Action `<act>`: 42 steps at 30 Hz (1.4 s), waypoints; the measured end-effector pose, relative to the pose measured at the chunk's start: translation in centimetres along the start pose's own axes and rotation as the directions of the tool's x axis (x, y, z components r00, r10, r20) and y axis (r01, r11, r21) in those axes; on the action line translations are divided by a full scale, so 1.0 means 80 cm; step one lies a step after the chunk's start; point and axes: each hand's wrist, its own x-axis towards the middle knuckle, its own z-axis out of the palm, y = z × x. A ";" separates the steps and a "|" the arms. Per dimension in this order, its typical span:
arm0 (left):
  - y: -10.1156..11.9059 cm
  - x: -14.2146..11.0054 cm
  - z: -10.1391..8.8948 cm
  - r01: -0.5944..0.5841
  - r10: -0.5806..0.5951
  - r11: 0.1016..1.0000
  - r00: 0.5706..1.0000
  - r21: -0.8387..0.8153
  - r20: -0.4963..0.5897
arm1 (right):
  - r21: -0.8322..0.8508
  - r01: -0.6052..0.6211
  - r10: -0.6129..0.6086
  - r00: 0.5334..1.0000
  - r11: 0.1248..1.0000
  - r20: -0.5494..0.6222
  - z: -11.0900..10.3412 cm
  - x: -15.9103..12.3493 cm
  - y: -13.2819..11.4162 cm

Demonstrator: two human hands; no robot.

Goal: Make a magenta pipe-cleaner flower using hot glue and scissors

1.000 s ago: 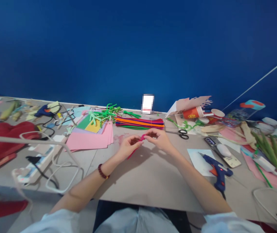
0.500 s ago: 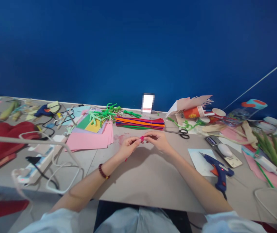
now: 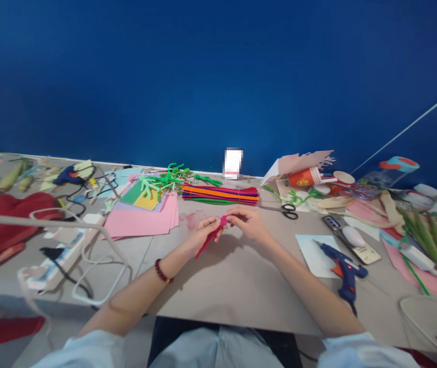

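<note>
1. The left hand [image 3: 202, 234] has a narrow grip, with its thumb and fingers pinching a pink-red fuzzy strip [image 3: 209, 244].
2. The right hand [image 3: 249, 224] pinches too. Its grip is narrow, and its fingertips hold the bunched top of the strip.
3. The strip is up between the two hands, over the middle of the counter [image 3: 241, 296].
4. Half a second ago, only a small pink lump and a tiny red end were showing. Now a long tail can be seen, slanting down past the left hand.
5. Some left fingers now show under the lump. Before, they were tucked out of sight.
6. Both hands are in nearly the same spot as before.
7. The bundle of colored sticks [image 3: 220, 195] has not moved. It lies just behind the hands.
8. The scissors [image 3: 289, 211] and the blue glue gun [image 3: 343, 263] have stayed on the right, and the pink paper [image 3: 137, 222] has stayed on the left.
</note>
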 end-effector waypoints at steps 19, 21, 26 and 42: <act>0.001 -0.002 0.005 -0.169 0.224 0.947 0.957 0.275 -0.183 | -0.273 0.190 -0.213 0.975 0.943 -0.057 0.017 -0.010 0.014; 0.001 -0.001 0.005 -0.146 0.181 0.967 0.970 0.208 -0.162 | -0.255 0.178 -0.195 0.980 0.950 -0.040 0.016 -0.010 0.010; -0.004 -0.001 0.002 -0.092 0.110 0.989 0.981 0.119 -0.159 | -0.285 0.229 -0.241 0.971 0.931 -0.007 0.012 -0.008 0.013; -0.001 -0.004 0.002 -0.182 0.206 0.964 0.972 0.193 -0.115 | -0.393 0.456 -0.487 0.873 0.798 0.024 0.016 -0.011 0.029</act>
